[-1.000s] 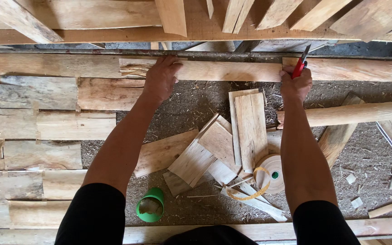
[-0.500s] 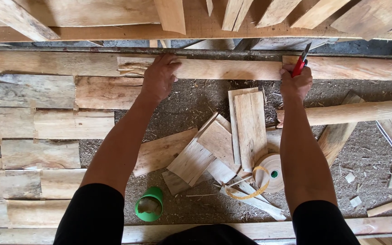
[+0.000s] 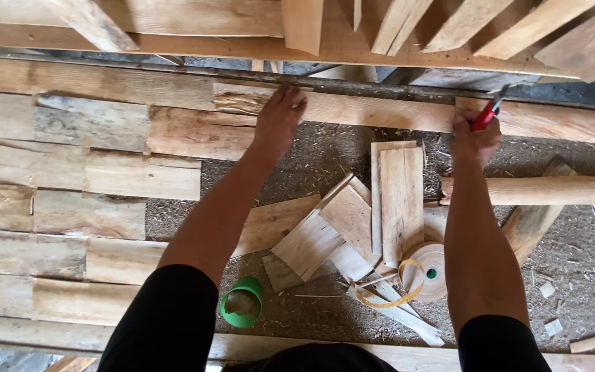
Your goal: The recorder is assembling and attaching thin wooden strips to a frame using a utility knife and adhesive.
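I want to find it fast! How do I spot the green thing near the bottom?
Start at the long plank that both hands press at the top, then follow the left arm down to its black sleeve. Beside that sleeve, on the sawdust, sits a small round green cup. It is the only bright green thing among pale wood scraps.

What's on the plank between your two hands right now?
Nothing: in the head view the wooden plank runs bare between the left hand, pressed on it, and the right hand, which grips a red-handled tool.

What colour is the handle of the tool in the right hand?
Red: the tool's handle sticks out above the right hand, clearest in the head view.
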